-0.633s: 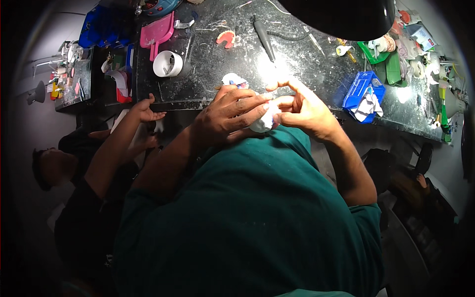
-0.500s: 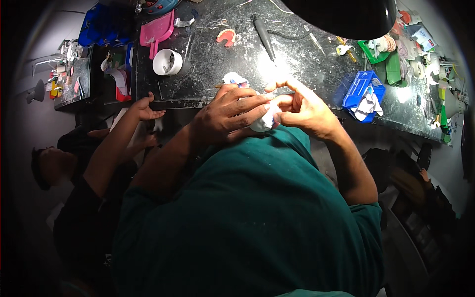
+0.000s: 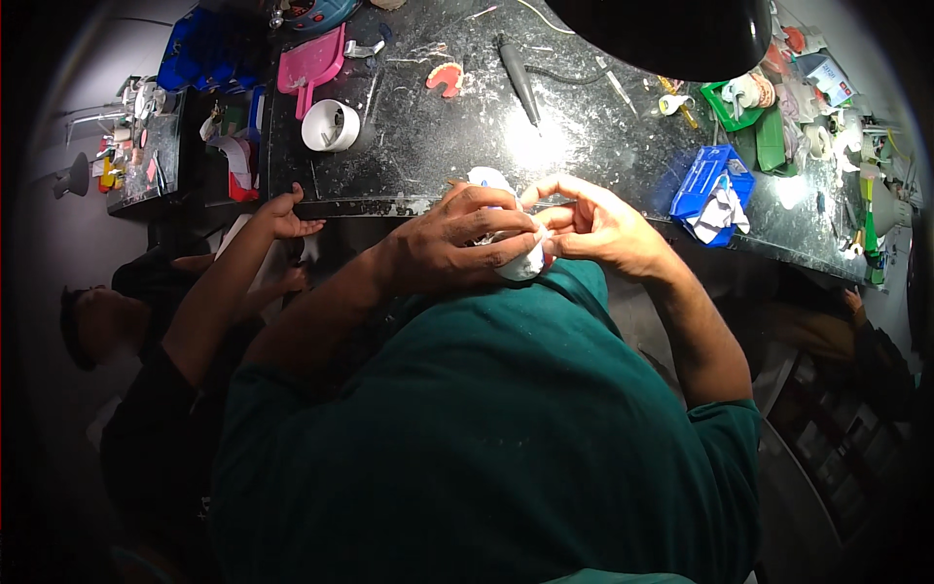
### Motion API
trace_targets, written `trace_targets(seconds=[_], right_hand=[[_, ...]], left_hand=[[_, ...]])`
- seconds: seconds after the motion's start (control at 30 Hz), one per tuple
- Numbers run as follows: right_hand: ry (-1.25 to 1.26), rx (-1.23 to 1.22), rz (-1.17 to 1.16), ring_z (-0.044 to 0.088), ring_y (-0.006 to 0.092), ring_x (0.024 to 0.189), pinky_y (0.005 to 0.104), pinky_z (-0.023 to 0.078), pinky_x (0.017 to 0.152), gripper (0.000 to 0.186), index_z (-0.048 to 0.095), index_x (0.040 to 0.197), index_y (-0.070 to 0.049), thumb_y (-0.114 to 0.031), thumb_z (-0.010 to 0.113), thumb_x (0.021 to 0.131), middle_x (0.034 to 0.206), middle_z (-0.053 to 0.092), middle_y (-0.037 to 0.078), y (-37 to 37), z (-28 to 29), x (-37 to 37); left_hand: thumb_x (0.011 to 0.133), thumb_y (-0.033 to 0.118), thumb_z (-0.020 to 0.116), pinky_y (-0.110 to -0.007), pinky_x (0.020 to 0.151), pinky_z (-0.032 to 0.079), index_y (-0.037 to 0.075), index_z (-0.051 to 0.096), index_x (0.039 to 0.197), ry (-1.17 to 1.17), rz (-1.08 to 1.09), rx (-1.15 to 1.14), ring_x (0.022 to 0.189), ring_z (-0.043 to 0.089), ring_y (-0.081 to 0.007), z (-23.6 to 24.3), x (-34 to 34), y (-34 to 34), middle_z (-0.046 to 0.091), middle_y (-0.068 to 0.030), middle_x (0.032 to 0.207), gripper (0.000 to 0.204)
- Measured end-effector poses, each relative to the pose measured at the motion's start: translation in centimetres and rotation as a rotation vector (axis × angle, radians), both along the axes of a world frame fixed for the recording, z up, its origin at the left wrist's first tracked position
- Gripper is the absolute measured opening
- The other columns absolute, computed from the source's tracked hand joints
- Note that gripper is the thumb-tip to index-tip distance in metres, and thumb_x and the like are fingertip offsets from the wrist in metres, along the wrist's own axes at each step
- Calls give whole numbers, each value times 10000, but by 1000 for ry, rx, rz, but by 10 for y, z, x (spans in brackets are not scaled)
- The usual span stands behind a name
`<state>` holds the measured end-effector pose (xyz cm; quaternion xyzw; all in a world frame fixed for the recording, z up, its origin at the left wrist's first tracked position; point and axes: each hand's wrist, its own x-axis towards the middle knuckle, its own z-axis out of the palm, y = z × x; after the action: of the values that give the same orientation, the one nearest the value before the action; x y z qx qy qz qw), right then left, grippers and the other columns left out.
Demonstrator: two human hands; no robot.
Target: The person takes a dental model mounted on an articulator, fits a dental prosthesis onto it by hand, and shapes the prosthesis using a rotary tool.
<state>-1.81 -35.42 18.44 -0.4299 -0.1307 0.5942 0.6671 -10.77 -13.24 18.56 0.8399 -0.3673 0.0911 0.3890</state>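
Note:
Close to my body, just off the bench's front edge, my left hand is wrapped around a white plaster piece, most of it hidden under the fingers. Thumb and fingers of my right hand pinch at the right side of the same piece; a bit of pink or red shows there. Beyond the left knuckles a white lump with some blue-purple sticks out; whether it belongs to the held piece I cannot tell. A pink denture with pale teeth lies farther back on the bench.
On the dark bench are a handpiece with cord, a white cup, a pink dustpan, a blue bin and green bins. A black lamp hood overhangs the back. A co-worker's hand is at left.
Both hands and the white piece have come slightly nearer my body. My right index finger has lowered toward the piece, and more of the white lump beyond my left hand shows.

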Motion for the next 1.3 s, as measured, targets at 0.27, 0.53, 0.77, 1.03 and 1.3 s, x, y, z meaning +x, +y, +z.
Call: trace_targets(seconds=[0.27, 0.53, 0.77, 1.03, 1.3], right_hand=[[-71, -105, -133, 565, 85, 793, 231, 459, 728, 331, 379, 1088, -37, 45, 591, 847, 873, 625, 75, -6, 5, -25], [-28, -159, -247, 597, 114, 865, 248, 485, 773, 319, 368, 1097, -60, 16, 587, 878, 986, 635, 137, -13, -12, -27], [25, -44, -427, 619, 138, 951, 252, 493, 842, 517, 334, 1323, -49, 24, 589, 878, 1058, 647, 156, 3, -10, -40], [-1, -19, -498, 628, 139, 904, 257, 506, 812, 488, 355, 1292, -48, 38, 588, 871, 1002, 662, 162, 10, -5, -44], [-24, -28, -462, 637, 154, 898, 274, 516, 821, 461, 365, 1273, -41, 28, 591, 877, 987, 664, 162, 9, -3, -44]], left_hand=[[715, 136, 737, -414, 908, 436, 90, 626, 1151, 4, -11, 28, 1079, 542, -232, 1, -7, -5, 575, -37, 1182, 452], [683, 135, 790, -414, 917, 432, 61, 595, 1163, 99, 88, -107, 1079, 547, -260, -8, -11, -8, 569, -102, 1176, 523], [691, 131, 830, -369, 976, 429, 30, 539, 1179, 424, 433, -253, 1168, 520, -273, -10, -16, -17, 550, -166, 1194, 577], [681, 218, 837, -390, 955, 431, 52, 549, 1163, 382, 450, -306, 1123, 522, -292, -13, -20, -19, 556, -136, 1174, 586], [652, 165, 847, -398, 971, 427, 41, 562, 1160, 282, 375, -187, 1123, 534, -289, -2, -18, -16, 568, -153, 1170, 596]])
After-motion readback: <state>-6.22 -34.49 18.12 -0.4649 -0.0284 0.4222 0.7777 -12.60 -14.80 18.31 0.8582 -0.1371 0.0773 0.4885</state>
